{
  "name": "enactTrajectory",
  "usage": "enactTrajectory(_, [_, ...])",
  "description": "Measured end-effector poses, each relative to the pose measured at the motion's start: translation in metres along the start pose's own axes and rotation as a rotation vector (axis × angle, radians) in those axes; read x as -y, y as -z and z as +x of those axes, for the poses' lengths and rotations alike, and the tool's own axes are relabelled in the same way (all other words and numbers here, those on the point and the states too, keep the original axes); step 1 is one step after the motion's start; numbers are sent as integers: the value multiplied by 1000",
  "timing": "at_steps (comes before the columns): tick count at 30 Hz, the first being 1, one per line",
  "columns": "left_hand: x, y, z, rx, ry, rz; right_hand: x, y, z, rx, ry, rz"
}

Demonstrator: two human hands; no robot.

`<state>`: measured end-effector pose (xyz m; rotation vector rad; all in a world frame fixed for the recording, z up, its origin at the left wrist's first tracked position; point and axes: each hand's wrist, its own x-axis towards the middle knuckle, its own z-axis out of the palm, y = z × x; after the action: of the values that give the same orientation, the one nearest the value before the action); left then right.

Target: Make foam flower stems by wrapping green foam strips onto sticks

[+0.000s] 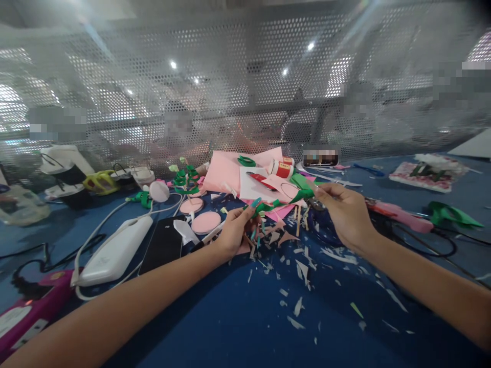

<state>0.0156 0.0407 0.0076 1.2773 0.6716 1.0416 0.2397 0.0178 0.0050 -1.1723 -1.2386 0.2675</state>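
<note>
My left hand [235,229] is closed in a pinch around one end of a thin green strip [273,204], which looks like paper or tape. That strip runs across to my right hand [347,213], whose thumb and fingers pinch its wider, flat end. Whether a stick lies inside the twisted part near my left fingers, I cannot tell. Beneath and between the hands lie pink paper scraps [289,237] and thin sticks. Just beyond are pink paper sheets [222,171], a white sheet with a red tool [263,180] on it, and a green ring-shaped roll [246,161].
Left: a black flat device [163,248], white power bank [117,250], cables, purple power strip [36,309], pink discs [206,222] and small green paper plants [186,179]. Right: a pink glue gun [406,215] and green paper [452,214]. Behind: a phone [320,158] and perforated screen [238,92].
</note>
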Motion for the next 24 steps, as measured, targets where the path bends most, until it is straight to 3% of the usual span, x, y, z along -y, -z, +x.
enactTrajectory(3, [1, 1, 2, -18, -16, 23, -3, 3, 4, -80, 51, -26])
enactTrajectory(7, [3, 3, 4, -17, -29, 24, -2, 7, 8, -85, 168, -145])
enactTrajectory(17, [1, 4, 4, -111, -24, -69, 0, 6, 4, -139, 138, -241])
enactTrajectory(24, [1, 5, 4, -133, -42, -80, 4, 5, 2, -90, 124, -214])
